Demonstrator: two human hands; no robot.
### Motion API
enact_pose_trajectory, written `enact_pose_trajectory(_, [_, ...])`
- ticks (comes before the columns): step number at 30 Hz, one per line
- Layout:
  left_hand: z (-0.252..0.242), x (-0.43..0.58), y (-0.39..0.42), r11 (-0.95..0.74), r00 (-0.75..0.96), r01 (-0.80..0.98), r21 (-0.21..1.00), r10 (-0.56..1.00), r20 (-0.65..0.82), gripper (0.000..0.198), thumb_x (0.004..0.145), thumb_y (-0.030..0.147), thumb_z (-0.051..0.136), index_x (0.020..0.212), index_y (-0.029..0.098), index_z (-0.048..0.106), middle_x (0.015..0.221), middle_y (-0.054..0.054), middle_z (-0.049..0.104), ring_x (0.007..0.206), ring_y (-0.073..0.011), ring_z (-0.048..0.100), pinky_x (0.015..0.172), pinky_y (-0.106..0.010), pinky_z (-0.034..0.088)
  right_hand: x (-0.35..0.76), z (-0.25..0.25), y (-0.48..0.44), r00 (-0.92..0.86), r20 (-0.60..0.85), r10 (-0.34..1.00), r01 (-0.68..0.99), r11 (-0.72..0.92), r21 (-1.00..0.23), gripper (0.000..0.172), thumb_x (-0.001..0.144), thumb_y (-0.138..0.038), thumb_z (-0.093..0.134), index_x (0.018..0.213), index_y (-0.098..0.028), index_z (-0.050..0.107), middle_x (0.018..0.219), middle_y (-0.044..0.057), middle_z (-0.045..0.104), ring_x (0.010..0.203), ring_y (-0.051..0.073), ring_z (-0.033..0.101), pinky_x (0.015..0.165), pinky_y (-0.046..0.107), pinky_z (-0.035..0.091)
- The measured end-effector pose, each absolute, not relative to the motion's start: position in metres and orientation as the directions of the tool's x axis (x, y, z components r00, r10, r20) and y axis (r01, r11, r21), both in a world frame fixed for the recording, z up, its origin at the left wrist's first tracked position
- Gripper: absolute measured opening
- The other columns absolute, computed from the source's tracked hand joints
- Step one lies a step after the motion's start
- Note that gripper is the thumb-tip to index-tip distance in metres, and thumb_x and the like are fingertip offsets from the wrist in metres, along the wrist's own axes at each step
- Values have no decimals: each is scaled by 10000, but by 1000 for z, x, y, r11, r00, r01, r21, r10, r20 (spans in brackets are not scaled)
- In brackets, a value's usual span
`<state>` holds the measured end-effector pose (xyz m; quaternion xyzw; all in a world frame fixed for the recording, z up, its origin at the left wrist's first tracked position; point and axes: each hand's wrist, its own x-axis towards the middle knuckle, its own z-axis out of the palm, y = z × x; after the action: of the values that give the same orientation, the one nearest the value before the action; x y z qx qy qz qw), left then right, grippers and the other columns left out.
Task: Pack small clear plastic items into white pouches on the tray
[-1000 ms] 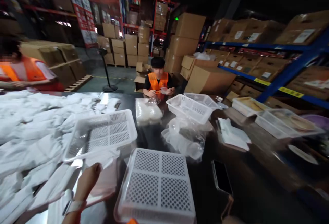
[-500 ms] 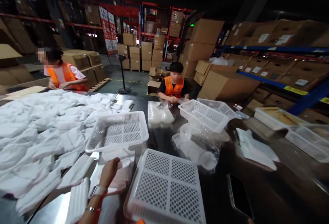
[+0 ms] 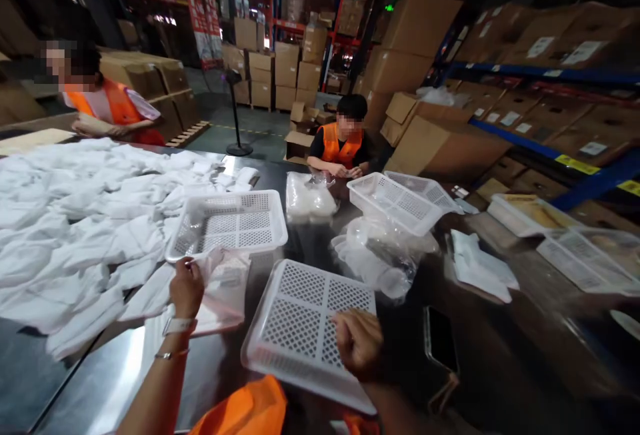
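My left hand [image 3: 186,287] is closed on the edge of a clear plastic bag [image 3: 225,288] lying on the shiny table, just below a white perforated basket [image 3: 230,223]. A watch and a bracelet circle that wrist. My right hand [image 3: 357,342] grips the near right edge of an upturned white perforated basket [image 3: 305,315] in front of me. A large heap of white cloth pieces [image 3: 75,222] covers the table's left side.
Across the table a person in an orange vest [image 3: 340,145] handles a clear bag beside more white baskets [image 3: 400,202]. Another person in orange [image 3: 100,105] is at far left. A dark phone [image 3: 440,347], plastic bags [image 3: 380,258], trays and stacked cartons lie to the right.
My right hand has come into view and taken the upturned basket's edge. My left hand moved up to the plastic bag's top edge. The camera tilted down.
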<state>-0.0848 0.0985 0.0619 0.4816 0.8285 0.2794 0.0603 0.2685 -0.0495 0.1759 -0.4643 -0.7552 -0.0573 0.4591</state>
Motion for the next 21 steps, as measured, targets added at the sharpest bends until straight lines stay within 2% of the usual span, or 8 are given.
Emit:
enact_pose_trajectory(3, [68,-65,91,317,-525,745,587,821,223,347,974,271,344,1239,109,498,889,-98,647,702,-193,584,628,-283,367,279,143,-31,-74,706,705,825,441,-354,317,914,-108,421,662,-200,591,530,14,612,457,133,597,474,217,440])
enact_pose_trajectory(6, [65,-47,88,245,-469,733,634,858,210,320,949,257,390,1185,115,553,804,-71,635,672,-193,581,620,-288,375,272,112,-22,-40,629,777,847,360,-391,305,907,-119,426,678,-204,610,569,20,633,507,141,629,509,202,485])
enact_pose_trajectory(9, [57,-48,88,245,-472,704,667,863,182,320,929,220,392,1162,78,559,806,-91,637,691,-209,589,634,-306,392,222,91,-6,-258,515,817,826,463,-321,196,878,-157,497,905,-156,691,862,85,729,820,182,705,747,252,565])
enact_pose_trajectory(11, [51,-57,88,270,-510,677,685,843,171,320,922,218,396,1156,67,554,857,-113,644,726,-217,596,658,-316,407,173,80,16,-486,347,802,790,573,-218,293,853,-187,547,1087,-63,673,1135,161,688,1102,240,644,897,305,531])
enact_pose_trajectory(13, [46,-69,86,299,-557,641,707,815,160,302,919,222,401,1132,79,559,869,-112,643,736,-214,597,668,-316,418,126,69,43,-610,150,778,760,628,-168,326,843,-89,489,1108,19,645,1180,171,654,1214,239,570,950,307,480])
enact_pose_trajectory(17, [38,-93,78,342,-657,560,754,739,152,197,876,193,446,1004,120,577,765,-53,605,678,-186,572,644,-299,426,69,43,87,-736,-90,671,675,714,-186,415,721,-98,681,1135,-68,662,1091,139,701,985,206,681,804,297,548])
enact_pose_trajectory(19, [39,-108,71,343,-703,527,777,690,172,164,842,160,446,948,121,565,714,-25,558,620,-168,532,609,-294,419,60,31,95,-766,-221,603,640,744,-191,523,593,-149,823,1101,-167,700,1133,162,700,897,248,705,710,347,583])
enact_pose_trajectory(21, [45,-123,63,301,-720,510,805,662,208,196,838,138,391,962,119,542,686,1,509,569,-150,481,577,-286,409,57,21,93,-767,-306,563,627,760,-173,500,573,-158,851,1057,-176,726,1194,216,670,935,332,699,685,445,585])
